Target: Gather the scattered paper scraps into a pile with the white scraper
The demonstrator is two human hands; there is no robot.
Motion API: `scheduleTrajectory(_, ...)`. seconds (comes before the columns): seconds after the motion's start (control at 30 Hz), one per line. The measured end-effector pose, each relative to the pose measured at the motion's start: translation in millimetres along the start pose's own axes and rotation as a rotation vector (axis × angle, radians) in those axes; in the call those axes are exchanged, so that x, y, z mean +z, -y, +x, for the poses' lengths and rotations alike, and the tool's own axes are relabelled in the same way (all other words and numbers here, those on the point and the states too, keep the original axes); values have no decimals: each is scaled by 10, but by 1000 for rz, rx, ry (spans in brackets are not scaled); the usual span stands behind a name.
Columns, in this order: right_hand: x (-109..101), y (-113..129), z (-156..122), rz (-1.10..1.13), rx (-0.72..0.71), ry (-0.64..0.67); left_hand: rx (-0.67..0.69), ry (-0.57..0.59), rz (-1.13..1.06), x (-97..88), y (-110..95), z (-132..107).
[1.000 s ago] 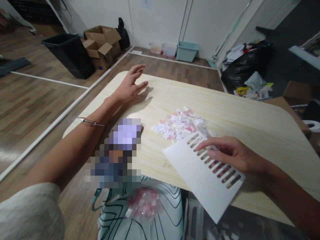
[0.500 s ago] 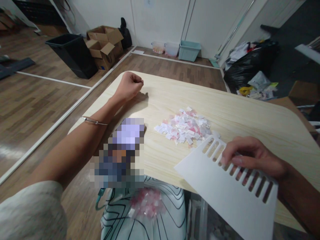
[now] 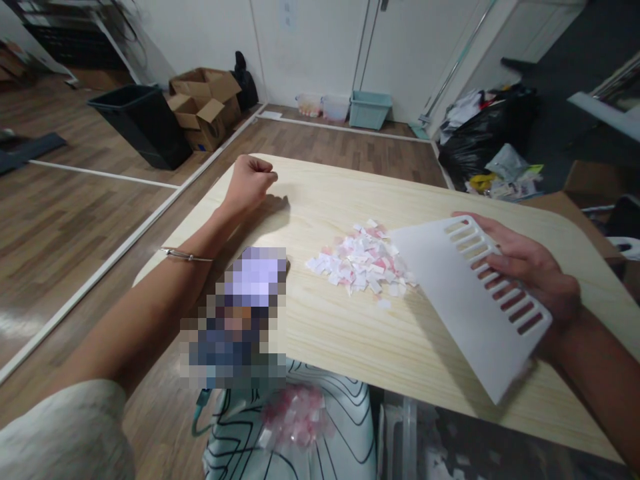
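At the far-left corner of the pale wood-grain tabletop [image 3: 325, 193], the left hand [image 3: 253, 179] is curled closed; whether anything is held cannot be told. Right of the heap of small white and pink pieces [image 3: 363, 260], a flat white slotted plate [image 3: 450, 287] is pinched by the right hand [image 3: 533, 267]. It has been swung farther over the table, so the heap seems within its reach. Its long axis runs far-left to near-right, plain edge facing near-left.

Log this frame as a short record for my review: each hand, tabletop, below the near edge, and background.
left hand: curled closed near the far left corner; contents unclear
right hand: holding a white slotted sheet at its slotted side
tabletop: pile of small white and pink pieces
below near edge: patterned cloth bearing pinkish pieces
background: black bin, cardboard boxes, pale blue crate
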State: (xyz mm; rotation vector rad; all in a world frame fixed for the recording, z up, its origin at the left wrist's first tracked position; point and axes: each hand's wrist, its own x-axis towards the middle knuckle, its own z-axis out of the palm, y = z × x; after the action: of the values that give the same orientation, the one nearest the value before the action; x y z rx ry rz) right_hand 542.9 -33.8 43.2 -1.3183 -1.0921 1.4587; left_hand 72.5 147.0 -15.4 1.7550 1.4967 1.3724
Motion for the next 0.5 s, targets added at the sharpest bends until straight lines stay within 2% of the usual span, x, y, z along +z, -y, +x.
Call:
scheduleTrajectory(0.13,-101,4,4,-88,82,-4,14,43,39,6,-4,5)
scheduleTrajectory(0.3,-302,44,-27,-217,193,22,26,40,65,45,-34,-8)
scheduleTrajectory(0.5,-395,58,44,-138,179,35,42,72,94,23,80,23)
